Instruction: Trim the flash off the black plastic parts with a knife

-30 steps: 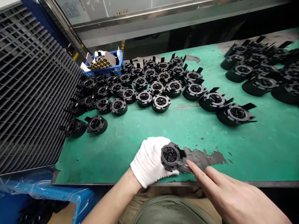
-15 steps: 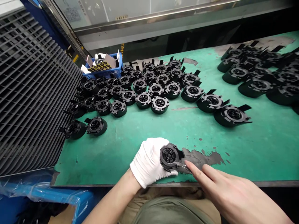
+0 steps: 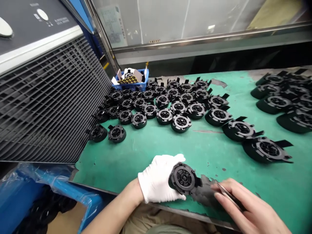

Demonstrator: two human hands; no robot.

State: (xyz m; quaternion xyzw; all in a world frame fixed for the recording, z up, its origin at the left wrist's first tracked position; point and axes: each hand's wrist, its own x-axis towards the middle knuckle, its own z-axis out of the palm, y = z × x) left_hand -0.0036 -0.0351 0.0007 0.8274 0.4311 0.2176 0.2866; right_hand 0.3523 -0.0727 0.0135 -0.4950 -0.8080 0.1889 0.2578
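My left hand (image 3: 159, 180), in a white glove, is closed around the side of a round black plastic housing (image 3: 184, 178). Its ribbed, ring-shaped face is turned up towards me, and a dark tab sticks out on its right. To the right of that part, my bare right hand (image 3: 243, 203) pinches a slim metal tool (image 3: 227, 194) between thumb and fingers. A gap separates the tool from the housing; its kind cannot be made out. Beneath both hands lies a green work mat (image 3: 151, 146) with a dark worn patch (image 3: 207, 195).
Rows of similar black housings (image 3: 181, 123) fill the mat's far side, with another group (image 3: 276, 102) at right. A blue basket (image 3: 133, 86) holds scraps and parts. A grey slatted unit (image 3: 56, 97) borders the left; a blue plastic-lined bin (image 3: 80, 198) sits below it.
My right hand has drawn the metal tool away from the housing, to the right. My left hand still holds the housing. The view has shifted to the left and upward.
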